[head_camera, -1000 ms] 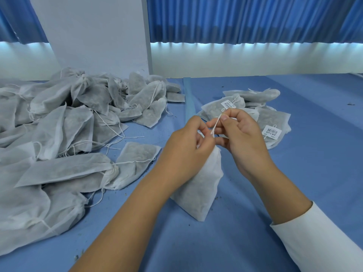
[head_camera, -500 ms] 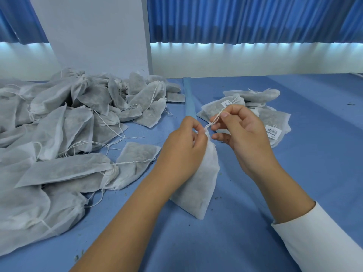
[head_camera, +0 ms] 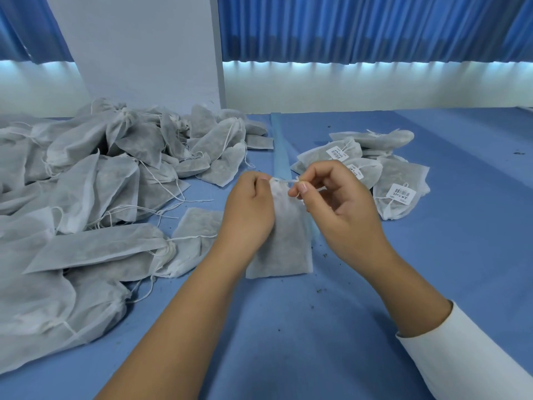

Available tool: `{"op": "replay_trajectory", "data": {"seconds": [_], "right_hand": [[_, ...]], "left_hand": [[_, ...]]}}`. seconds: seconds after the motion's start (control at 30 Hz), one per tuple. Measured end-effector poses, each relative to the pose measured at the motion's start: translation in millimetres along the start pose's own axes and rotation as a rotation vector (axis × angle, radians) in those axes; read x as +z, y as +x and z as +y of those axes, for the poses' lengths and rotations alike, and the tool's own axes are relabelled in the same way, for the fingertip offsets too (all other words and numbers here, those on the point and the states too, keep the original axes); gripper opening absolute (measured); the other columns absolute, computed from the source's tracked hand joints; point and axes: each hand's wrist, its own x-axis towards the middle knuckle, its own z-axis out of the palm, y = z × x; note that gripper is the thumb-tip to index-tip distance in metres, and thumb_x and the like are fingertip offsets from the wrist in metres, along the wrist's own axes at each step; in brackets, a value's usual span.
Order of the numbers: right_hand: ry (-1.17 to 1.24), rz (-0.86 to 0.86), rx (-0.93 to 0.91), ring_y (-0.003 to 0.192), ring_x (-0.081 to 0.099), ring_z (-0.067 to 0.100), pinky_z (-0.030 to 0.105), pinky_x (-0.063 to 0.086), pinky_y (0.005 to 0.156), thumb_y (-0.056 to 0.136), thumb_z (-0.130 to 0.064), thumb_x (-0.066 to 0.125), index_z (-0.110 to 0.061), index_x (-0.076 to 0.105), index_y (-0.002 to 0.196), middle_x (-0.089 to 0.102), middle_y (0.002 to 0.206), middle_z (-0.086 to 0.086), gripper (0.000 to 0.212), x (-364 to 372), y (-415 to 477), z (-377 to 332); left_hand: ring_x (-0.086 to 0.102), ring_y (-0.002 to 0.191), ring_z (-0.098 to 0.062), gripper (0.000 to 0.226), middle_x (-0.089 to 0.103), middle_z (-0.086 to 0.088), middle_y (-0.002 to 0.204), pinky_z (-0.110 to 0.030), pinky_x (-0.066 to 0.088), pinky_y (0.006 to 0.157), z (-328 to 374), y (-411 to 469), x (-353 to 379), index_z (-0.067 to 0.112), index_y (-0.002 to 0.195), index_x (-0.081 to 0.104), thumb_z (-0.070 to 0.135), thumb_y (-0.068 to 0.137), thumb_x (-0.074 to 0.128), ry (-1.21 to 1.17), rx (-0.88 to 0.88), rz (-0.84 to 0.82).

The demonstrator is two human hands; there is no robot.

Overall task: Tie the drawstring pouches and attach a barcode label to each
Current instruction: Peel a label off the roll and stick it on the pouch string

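A grey-white drawstring pouch [head_camera: 284, 241] hangs upright between my hands over the blue table [head_camera: 302, 327]. My left hand [head_camera: 249, 209] grips its gathered neck from the left. My right hand [head_camera: 343, 203] pinches the white drawstring [head_camera: 285, 180] between thumb and forefinger, pulling it sideways to the right of the neck. No barcode label shows on this pouch.
A large heap of unlabelled pouches [head_camera: 86, 197] with loose strings covers the left of the table. A small pile of tied pouches with barcode labels [head_camera: 375, 168] lies behind my right hand. A white pillar [head_camera: 144, 53] and blue curtains stand at the back.
The pouch has dropped lower and swung upright. My right hand has pulled the drawstring out to the right, and the neck has drawn tighter.
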Motion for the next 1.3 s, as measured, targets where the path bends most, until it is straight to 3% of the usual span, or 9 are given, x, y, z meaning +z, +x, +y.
{"op": "replay_trajectory", "data": {"seconds": [0.07, 0.17, 0.4, 0.57, 0.73, 0.93, 1.03, 1.2, 1.3], "right_hand": [[-0.034, -0.021, -0.022, 0.087, 0.065, 0.013, 0.025, 0.049, 0.072, 0.09, -0.009, 0.057, -0.021, 0.057, 0.088, 0.067, 0.085, -0.004, 0.013, 2, -2, 0], [-0.097, -0.065, -0.048, 0.084, 0.064, 0.013, 0.03, 0.049, 0.069, 0.089, -0.005, 0.06, -0.019, 0.058, 0.087, 0.067, 0.084, -0.004, 0.014, 4, -4, 0], [-0.177, -0.116, -0.087, 0.075, 0.056, 0.006, 0.025, 0.046, 0.066, 0.086, -0.007, 0.061, -0.009, 0.062, 0.086, 0.063, 0.081, -0.009, 0.002, 3, -5, 4], [-0.159, -0.151, -0.061, 0.069, 0.053, 0.001, 0.014, 0.043, 0.065, 0.085, -0.003, 0.063, -0.009, 0.063, 0.085, 0.06, 0.078, -0.013, 0.007, 4, -5, 5], [-0.107, -0.158, 0.008, 0.065, 0.052, 0.002, 0.013, 0.044, 0.064, 0.084, -0.005, 0.063, -0.016, 0.063, 0.083, 0.059, 0.071, -0.013, 0.011, 4, -6, 5], [-0.082, -0.131, 0.12, 0.062, 0.049, 0.02, 0.028, 0.045, 0.062, 0.085, -0.005, 0.066, -0.017, 0.063, 0.08, 0.056, 0.066, -0.009, 0.014, 2, -4, 9], [-0.076, -0.123, 0.117, 0.065, 0.051, 0.025, 0.03, 0.045, 0.063, 0.082, -0.014, 0.063, -0.018, 0.063, 0.08, 0.056, 0.066, -0.009, 0.005, 3, -4, 7], [-0.034, -0.083, 0.109, 0.057, 0.043, 0.006, 0.015, 0.037, 0.056, 0.086, -0.009, 0.062, -0.02, 0.059, 0.079, 0.052, 0.063, -0.014, 0.013, -1, -3, 4], [-0.015, 0.0, 0.144, 0.058, 0.044, 0.008, 0.017, 0.038, 0.055, 0.092, -0.003, 0.059, -0.019, 0.058, 0.081, 0.052, 0.063, -0.013, 0.019, -4, 0, 4]], "left_hand": [[0.054, 0.079, -0.005, 0.026, 0.061, 0.008, 0.088, -0.021, 0.042, 0.071, 0, 1, 0, 0.023, 0.089, 0.058, 0.019, 0.104, 0.037, -0.05, -0.021, 0.029], [0.057, 0.088, -0.014, 0.025, 0.065, 0.001, 0.097, -0.031, 0.045, 0.083, 2, 4, -2, 0.018, 0.097, 0.063, 0.018, 0.103, 0.039, -0.139, -0.086, 0.076], [0.058, 0.077, -0.016, 0.026, 0.065, 0.001, 0.082, -0.03, 0.045, 0.071, 3, 6, -6, 0.02, 0.085, 0.063, 0.017, 0.101, 0.043, -0.302, -0.17, 0.113], [0.056, 0.084, -0.017, 0.024, 0.063, -0.001, 0.088, -0.034, 0.045, 0.079, 3, 7, -8, 0.017, 0.09, 0.064, 0.017, 0.101, 0.043, -0.311, -0.14, 0.13], [0.057, 0.088, -0.017, 0.023, 0.065, -0.002, 0.094, -0.036, 0.046, 0.084, 4, 6, -8, 0.019, 0.091, 0.063, 0.016, 0.101, 0.043, -0.305, -0.126, 0.141], [0.057, 0.082, -0.011, 0.023, 0.065, 0.004, 0.087, -0.028, 0.045, 0.078, 6, 3, -9, 0.019, 0.09, 0.065, 0.015, 0.1, 0.044, -0.291, -0.062, 0.121], [0.057, 0.079, -0.003, 0.022, 0.064, 0.012, 0.086, -0.015, 0.043, 0.073, 6, 3, -9, 0.022, 0.091, 0.065, 0.017, 0.1, 0.046, -0.194, 0.01, 0.125], [0.055, 0.071, 0.012, 0.025, 0.064, 0.02, 0.08, -0.005, 0.038, 0.065, 8, 2, -13, 0.026, 0.085, 0.065, 0.019, 0.101, 0.046, -0.059, 0.108, 0.102], [0.052, 0.063, 0.016, 0.028, 0.063, 0.027, 0.066, -0.003, 0.035, 0.06, 9, 4, -17, 0.021, 0.082, 0.069, 0.023, 0.101, 0.049, 0.013, 0.125, 0.04]]}}
